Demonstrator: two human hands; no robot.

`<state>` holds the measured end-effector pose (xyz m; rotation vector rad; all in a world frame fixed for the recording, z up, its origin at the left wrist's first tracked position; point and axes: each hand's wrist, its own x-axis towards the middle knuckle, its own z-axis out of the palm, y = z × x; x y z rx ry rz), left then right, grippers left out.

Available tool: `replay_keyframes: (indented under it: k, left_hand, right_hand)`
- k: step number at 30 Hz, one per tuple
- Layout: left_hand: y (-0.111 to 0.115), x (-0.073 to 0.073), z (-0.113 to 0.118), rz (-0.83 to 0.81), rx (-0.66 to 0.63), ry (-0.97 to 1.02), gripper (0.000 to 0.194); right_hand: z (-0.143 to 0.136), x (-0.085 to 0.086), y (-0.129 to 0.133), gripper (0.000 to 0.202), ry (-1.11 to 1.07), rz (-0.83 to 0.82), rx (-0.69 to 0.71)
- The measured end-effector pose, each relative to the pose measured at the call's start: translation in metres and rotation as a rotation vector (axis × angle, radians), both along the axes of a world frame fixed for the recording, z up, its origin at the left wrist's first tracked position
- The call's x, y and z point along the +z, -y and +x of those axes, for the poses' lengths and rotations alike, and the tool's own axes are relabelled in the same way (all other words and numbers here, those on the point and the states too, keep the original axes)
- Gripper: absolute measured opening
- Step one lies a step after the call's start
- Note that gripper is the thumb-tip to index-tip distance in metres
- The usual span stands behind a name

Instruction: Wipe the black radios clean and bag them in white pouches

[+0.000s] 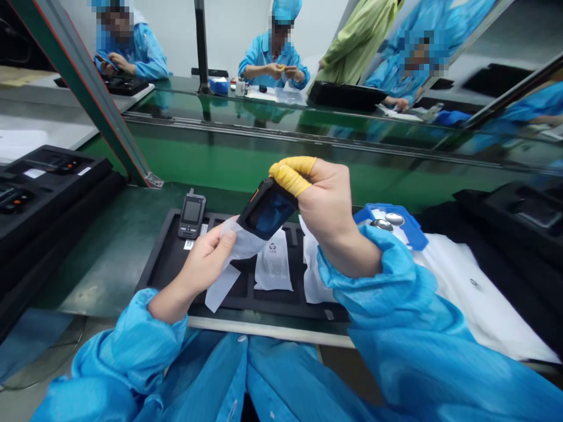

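- My right hand (326, 196) pinches the black device (270, 210) by its upper end, near the frame's centre, presumably leaving its lower end free.
- My left hand (206, 259), left of centre, pinches a white pouch (243, 245) at that end, probably steadying it.
- Below, the black tray (163, 266) seemingly keeps white packets (273, 269) apart.

The right hand (326, 193) holds a black device (269, 212), the left hand (206, 258) a pouch (243, 245).

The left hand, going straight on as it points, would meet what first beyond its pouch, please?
Beyond the white pouch it grips, the left hand would probably first meet the black handheld device in the right hand, though depth is unclear.
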<state>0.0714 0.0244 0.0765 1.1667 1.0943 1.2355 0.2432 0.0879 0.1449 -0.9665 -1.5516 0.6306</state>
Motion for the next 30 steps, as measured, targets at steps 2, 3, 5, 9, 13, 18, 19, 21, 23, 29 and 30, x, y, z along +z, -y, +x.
replay_keyframes:
  k: [2,3,5,9,13,18,19,21,23,29,30]
  left_hand:
    - [-0.002,-0.003,0.0,-0.044,-0.041,0.047,0.052]
    - [-0.003,-0.004,0.001,-0.064,-0.073,0.078,0.052]
    - [-0.005,-0.004,0.004,-0.081,-0.122,0.124,0.052]
    - [-0.008,0.005,0.011,0.03,-0.052,-0.006,0.053]
    - [-0.01,0.02,0.012,0.281,0.048,-0.297,0.044]
    - [-0.012,0.029,0.009,0.302,0.153,-0.329,0.025]
    - [-0.012,0.03,0.011,0.271,0.185,-0.324,0.025]
    - [-0.012,0.032,0.015,0.245,0.223,-0.312,0.028]
    - [-0.013,0.035,0.021,0.262,0.233,-0.279,0.031]
    - [-0.012,0.039,0.035,0.363,0.281,-0.192,0.031]
    - [-0.01,0.04,0.035,0.385,0.3,-0.201,0.031]
  right_hand:
    - [0.001,0.001,0.0,0.022,-0.026,-0.005,0.006]
    - [0.001,0.001,0.0,0.023,-0.021,-0.015,0.027]
    - [0.001,0.002,0.004,0.022,0.021,-0.047,0.092]
    - [0.002,0.003,0.013,0.016,0.116,-0.07,0.142]
    - [0.008,0.005,0.017,0.01,0.114,0.016,0.044]
    - [0.015,0.011,0.014,0.011,0.075,0.081,-0.063]
    - [0.016,0.011,0.014,0.011,0.074,0.078,-0.061]
    - [0.015,0.012,0.015,0.011,0.091,0.062,-0.028]
    - [0.014,0.011,0.018,0.012,0.162,0.039,0.037]
    - [0.023,0.011,0.024,0.02,0.346,0.101,0.126]
    - [0.027,0.012,0.025,0.02,0.327,0.122,0.114]
